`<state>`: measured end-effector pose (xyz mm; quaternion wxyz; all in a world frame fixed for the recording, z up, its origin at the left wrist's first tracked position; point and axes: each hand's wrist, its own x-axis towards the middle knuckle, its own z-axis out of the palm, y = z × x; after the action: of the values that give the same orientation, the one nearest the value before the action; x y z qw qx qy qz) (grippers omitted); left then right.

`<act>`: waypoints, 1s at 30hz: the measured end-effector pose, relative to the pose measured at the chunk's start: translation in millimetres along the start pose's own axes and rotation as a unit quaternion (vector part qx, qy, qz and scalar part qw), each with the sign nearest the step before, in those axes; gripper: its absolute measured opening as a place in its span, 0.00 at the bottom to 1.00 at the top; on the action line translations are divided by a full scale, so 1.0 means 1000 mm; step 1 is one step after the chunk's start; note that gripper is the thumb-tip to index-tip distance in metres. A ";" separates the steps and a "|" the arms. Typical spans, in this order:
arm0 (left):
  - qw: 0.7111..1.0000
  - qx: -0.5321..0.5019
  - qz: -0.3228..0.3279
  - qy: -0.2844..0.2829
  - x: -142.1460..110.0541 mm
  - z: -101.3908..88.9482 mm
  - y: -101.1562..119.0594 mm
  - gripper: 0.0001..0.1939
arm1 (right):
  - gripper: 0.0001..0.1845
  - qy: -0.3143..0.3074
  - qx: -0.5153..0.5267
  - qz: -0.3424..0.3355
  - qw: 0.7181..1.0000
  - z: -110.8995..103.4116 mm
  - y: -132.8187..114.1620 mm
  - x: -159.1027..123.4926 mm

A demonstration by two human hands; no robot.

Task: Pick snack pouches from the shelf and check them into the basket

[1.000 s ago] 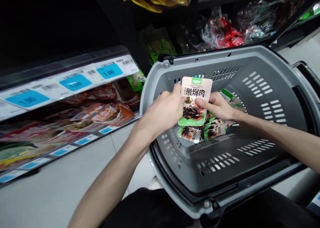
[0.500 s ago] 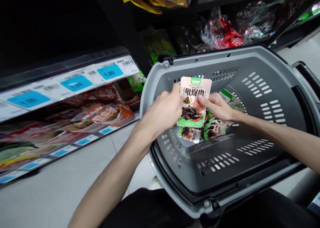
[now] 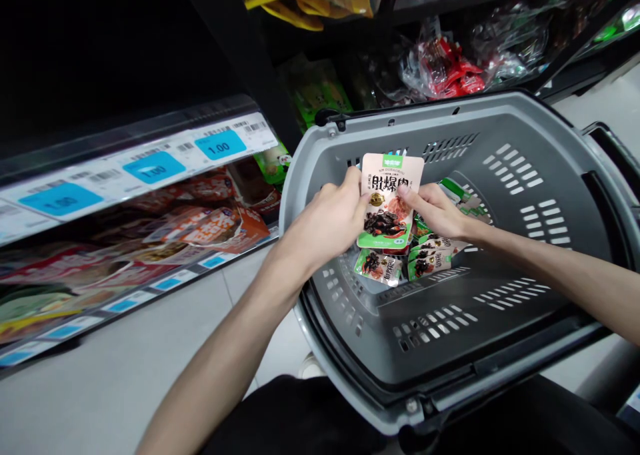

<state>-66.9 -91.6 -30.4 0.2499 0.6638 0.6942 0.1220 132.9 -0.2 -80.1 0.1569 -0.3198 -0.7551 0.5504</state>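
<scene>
My left hand [image 3: 330, 218] and right hand [image 3: 440, 210], both grips pinching a pink-and-green packet [image 3: 391, 205], hold it over the gray basket's left half; similar packets [image 3: 431, 262] lie inside the basket [image 3: 430, 365].

The pale pink-and-green snack pouch [image 3: 389, 205] faces the camera, black lettering upright. It is held above the grey shopping basket [image 3: 500, 325].

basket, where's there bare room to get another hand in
Inside the basket, bare space lies between the right forearm and near rim, and beyond that forearm at the right end. Outside, bare floor shows between the lower shelf and left forearm. The middle is crowded: left hand and right hand hold a pouch above loose packets.
</scene>
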 end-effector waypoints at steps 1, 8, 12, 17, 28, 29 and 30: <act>1.000 -0.002 -0.005 0.001 0.000 0.000 0.000 0.14 | 0.39 0.004 -0.001 -0.005 1.000 0.000 0.000 0.000; 1.000 -0.023 -0.014 -0.009 -0.001 -0.001 0.003 0.15 | 0.40 0.014 -0.019 -0.018 1.000 0.001 0.000 0.000; 1.000 -0.003 -0.016 -0.009 -0.001 -0.002 0.003 0.14 | 0.41 0.009 -0.033 -0.010 0.999 0.001 0.001 -0.002; 0.999 0.025 -0.025 -0.005 -0.001 -0.002 0.003 0.13 | 0.42 -0.004 -0.035 0.001 0.999 0.002 0.001 -0.002; 0.999 0.034 -0.024 -0.008 -0.001 -0.002 0.004 0.13 | 0.42 0.006 -0.012 0.020 1.000 0.001 -0.002 -0.003; 0.999 0.034 -0.024 -0.008 -0.001 -0.001 0.004 0.13 | 0.42 0.007 -0.008 0.026 1.000 0.001 -0.002 -0.003; 0.999 0.036 -0.024 -0.007 -0.001 -0.001 0.004 0.13 | 0.42 0.007 -0.005 0.031 0.999 0.001 -0.003 -0.003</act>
<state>-64.4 -91.9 -27.3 0.2340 0.6564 0.7120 0.0861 133.7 -3.4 -77.2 0.1434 -0.3475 -0.7469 0.5486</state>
